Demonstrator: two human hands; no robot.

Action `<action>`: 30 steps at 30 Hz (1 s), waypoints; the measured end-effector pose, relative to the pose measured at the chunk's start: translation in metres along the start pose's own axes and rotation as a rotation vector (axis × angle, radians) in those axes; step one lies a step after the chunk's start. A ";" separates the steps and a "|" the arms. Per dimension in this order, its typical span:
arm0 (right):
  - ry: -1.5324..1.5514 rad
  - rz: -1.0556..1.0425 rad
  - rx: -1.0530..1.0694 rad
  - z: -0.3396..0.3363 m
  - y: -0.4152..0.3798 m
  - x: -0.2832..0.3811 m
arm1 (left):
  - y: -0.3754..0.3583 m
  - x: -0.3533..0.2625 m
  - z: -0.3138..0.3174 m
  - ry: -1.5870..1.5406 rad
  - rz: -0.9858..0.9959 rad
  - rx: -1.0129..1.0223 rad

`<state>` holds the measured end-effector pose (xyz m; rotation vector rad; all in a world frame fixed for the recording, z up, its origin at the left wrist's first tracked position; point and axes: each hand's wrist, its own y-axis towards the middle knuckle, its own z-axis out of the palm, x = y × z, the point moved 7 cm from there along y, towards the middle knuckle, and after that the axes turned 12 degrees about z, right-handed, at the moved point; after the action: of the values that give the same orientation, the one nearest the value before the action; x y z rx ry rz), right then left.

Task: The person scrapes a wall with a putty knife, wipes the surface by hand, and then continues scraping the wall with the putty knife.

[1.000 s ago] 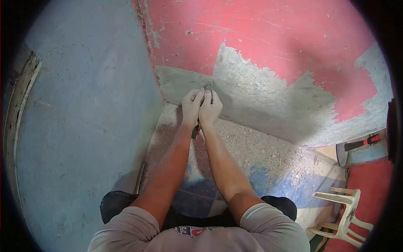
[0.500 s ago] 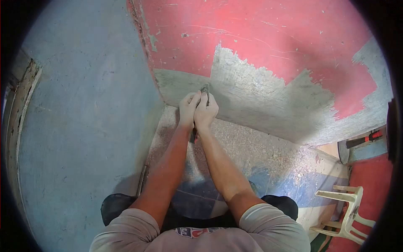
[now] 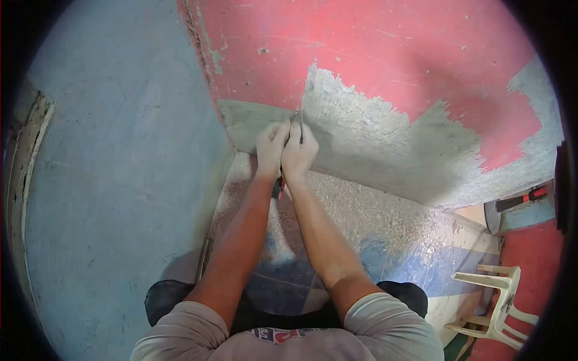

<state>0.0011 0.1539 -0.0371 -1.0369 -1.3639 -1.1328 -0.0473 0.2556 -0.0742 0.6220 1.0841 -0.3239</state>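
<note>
My left hand (image 3: 270, 146) and my right hand (image 3: 299, 152) are side by side, both closed round a paint scraper. The black and red end of the scraper's handle (image 3: 277, 189) sticks out below my wrists. Most of the tool is hidden by my fingers; its thin metal blade end shows above them against the wall. That end is at the lower edge of the red paint (image 3: 259, 78), beside a bare grey patch (image 3: 346, 105) with a ragged border.
A blue-grey wall (image 3: 120, 150) rises on the left and meets the red wall in a corner. Pale flakes and dust cover the tiled floor (image 3: 343, 201). At the right stand a white plastic chair (image 3: 503, 301) and a red-and-black handled tool (image 3: 524, 197).
Both hands have moved slightly up the wall with the scraper, its tip now at the red paint's lower edge. The grip looks the same.
</note>
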 end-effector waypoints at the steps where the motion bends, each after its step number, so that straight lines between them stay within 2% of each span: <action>1: 0.041 0.014 -0.005 0.001 0.000 0.003 | 0.005 0.002 -0.001 0.035 -0.001 0.014; 3: 0.128 0.032 -0.008 0.005 0.001 0.001 | 0.009 0.005 -0.006 0.102 0.008 0.038; 4: 0.123 -0.008 -0.018 0.005 0.002 0.000 | 0.007 0.000 -0.005 0.090 -0.003 -0.008; 7: 0.027 0.065 0.030 0.005 -0.002 -0.026 | -0.005 0.021 -0.017 0.075 -0.006 -0.036; 8: 0.084 0.027 0.005 0.003 -0.008 -0.032 | -0.014 0.025 -0.019 0.126 -0.027 -0.031; 11: 0.050 0.027 0.033 0.000 -0.002 -0.030 | -0.016 0.021 -0.013 0.061 -0.051 -0.088; 12: 0.067 0.012 0.024 0.001 0.002 -0.021 | -0.006 0.001 -0.002 0.048 0.013 -0.046; 15: 0.093 0.041 0.033 0.002 0.003 -0.007 | 0.002 0.001 -0.002 0.018 -0.052 -0.033; 16: 0.108 0.068 0.057 0.003 0.005 -0.009 | 0.000 -0.014 0.002 0.056 0.002 -0.043; 21: 0.038 -0.012 -0.013 -0.003 -0.007 -0.030 | -0.019 0.020 -0.012 0.118 -0.020 -0.063; 22: 0.094 0.152 0.052 -0.002 -0.007 -0.041 | -0.022 0.018 -0.012 0.134 -0.053 -0.073; 23: 0.080 0.122 0.062 -0.002 0.000 -0.039 | -0.022 0.019 -0.010 0.152 -0.089 -0.083; 24: 0.063 0.099 0.070 -0.002 0.005 -0.017 | -0.011 -0.001 0.001 0.122 0.003 -0.064; 26: 0.034 0.020 0.022 -0.002 0.006 0.003 | -0.002 -0.014 0.006 0.079 0.001 -0.048; 29: 0.197 0.065 0.074 0.004 0.010 -0.014 | -0.004 -0.006 -0.001 0.092 0.003 -0.048; 30: 0.112 0.044 0.078 0.001 0.007 -0.015 | -0.008 -0.002 -0.003 0.082 0.013 -0.056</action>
<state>0.0091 0.1566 -0.0518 -0.9293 -1.2805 -1.0806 -0.0551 0.2510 -0.0755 0.5964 1.1630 -0.2579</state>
